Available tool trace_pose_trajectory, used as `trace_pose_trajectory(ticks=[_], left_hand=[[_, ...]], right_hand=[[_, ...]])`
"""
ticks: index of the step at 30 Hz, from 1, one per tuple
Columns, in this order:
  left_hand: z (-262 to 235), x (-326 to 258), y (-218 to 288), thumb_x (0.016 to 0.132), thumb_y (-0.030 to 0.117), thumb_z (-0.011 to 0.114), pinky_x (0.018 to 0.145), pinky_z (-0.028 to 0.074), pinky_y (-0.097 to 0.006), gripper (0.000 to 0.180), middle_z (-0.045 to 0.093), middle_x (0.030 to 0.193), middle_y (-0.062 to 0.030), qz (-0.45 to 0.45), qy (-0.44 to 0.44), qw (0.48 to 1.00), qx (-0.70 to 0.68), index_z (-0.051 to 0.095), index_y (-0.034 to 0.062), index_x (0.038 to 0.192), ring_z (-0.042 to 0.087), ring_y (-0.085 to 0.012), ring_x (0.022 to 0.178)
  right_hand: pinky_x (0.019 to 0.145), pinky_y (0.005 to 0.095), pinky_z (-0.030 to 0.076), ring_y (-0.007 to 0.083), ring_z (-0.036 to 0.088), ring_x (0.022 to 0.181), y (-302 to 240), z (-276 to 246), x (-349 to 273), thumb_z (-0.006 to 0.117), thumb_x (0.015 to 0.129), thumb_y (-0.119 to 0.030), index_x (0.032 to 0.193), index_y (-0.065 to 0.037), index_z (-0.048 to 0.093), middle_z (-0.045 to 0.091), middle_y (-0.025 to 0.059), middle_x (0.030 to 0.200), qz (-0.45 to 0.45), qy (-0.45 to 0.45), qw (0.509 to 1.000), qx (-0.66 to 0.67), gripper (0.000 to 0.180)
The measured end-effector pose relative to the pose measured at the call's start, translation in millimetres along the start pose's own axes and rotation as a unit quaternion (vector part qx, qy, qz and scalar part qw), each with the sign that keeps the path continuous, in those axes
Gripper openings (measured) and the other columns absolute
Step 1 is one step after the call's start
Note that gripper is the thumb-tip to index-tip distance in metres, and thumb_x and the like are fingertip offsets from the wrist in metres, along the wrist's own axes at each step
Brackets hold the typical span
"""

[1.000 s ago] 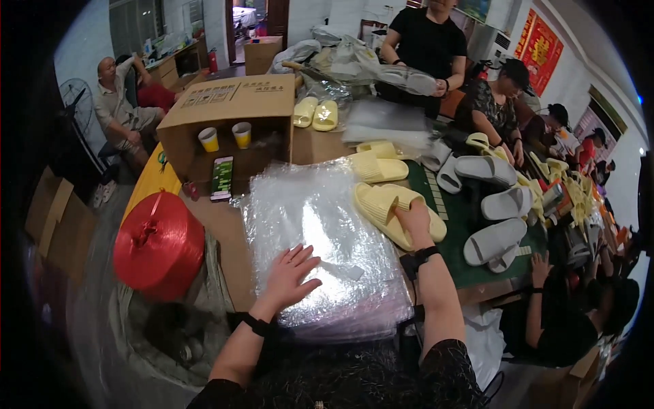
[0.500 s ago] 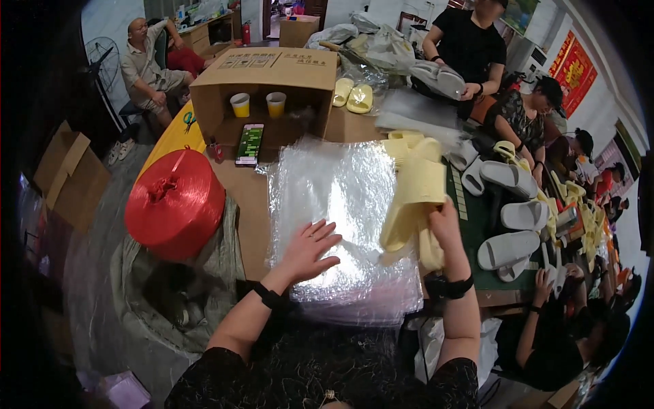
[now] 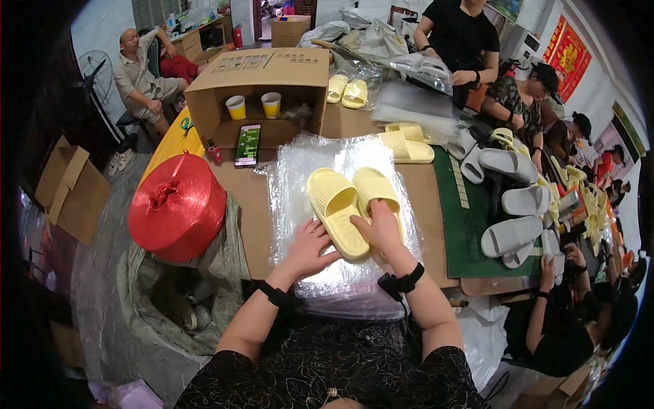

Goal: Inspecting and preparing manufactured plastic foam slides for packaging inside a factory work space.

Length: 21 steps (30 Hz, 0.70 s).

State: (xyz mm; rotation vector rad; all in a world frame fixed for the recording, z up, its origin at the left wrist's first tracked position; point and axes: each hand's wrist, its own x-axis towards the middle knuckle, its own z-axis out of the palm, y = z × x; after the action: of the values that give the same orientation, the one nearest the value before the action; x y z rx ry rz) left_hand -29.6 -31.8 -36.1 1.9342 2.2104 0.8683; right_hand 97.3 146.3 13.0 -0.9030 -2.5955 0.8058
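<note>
A pair of pale yellow slippers [image 3: 338, 217] lies over a stack of clear plastic bags [image 3: 293, 178], toes pointing away from me. My right hand [image 3: 383, 230] grips the pair: its fingers reach into the right slipper and its thumb presses on the left one's inner edge. Fingers apart, my left hand [image 3: 310, 251] rests on the bags beside the left slipper's heel and holds nothing. Beyond the stack, to the right, sit more yellow slippers [image 3: 412, 151].
Grey slippers [image 3: 511, 235] crowd a green mat [image 3: 455, 235] at right, near co-workers. A cardboard box [image 3: 262, 65] holding two cups [image 3: 271, 105] stands at the back, with a phone [image 3: 248, 145] before it. At left sits a red twine roll [image 3: 178, 211] above a sack [image 3: 228, 255].
My right hand has brought the yellow slippers from the stack's right side to its middle, setting them side by side. My left hand has stayed nearly in place.
</note>
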Motion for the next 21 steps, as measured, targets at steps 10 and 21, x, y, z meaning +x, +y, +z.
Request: trace_pose_trajectory(ticks=[10, 21], left_hand=[[3.9, -5.3, -6.5, 0.081, 0.037, 0.063, 0.114, 0.023, -0.052, 0.055, 0.036, 0.147, -0.0253, -0.024, -0.013, 0.999, -0.016, 0.059, 0.0118, 0.13, 0.031, -0.0442, 0.136], [-9.8, 3.1, -4.0, 0.073, 0.031, 0.072, 0.108, 0.035, -0.051, 0.044, 0.054, 0.111, -0.0166, 0.03, -0.013, 0.998, -0.057, 0.06, 0.0084, 0.11, 0.046, -0.038, 0.117]], right_hand=[[0.074, 0.0476, 0.052, 0.0386, 0.063, 0.084, -0.6, 24.0, 26.2, 0.063, 0.088, -0.043, 0.086, 0.0, 0.065, 0.062, 0.0206, 0.093, -0.027, 0.047, 0.996, -0.07, 0.044], [0.073, 0.0482, 0.053, 0.0387, 0.065, 0.077, 32.9, 15.3, 2.1, 0.064, 0.087, -0.045, 0.092, -0.001, 0.068, 0.065, 0.0196, 0.085, 0.021, 0.146, 0.981, -0.127, 0.045]])
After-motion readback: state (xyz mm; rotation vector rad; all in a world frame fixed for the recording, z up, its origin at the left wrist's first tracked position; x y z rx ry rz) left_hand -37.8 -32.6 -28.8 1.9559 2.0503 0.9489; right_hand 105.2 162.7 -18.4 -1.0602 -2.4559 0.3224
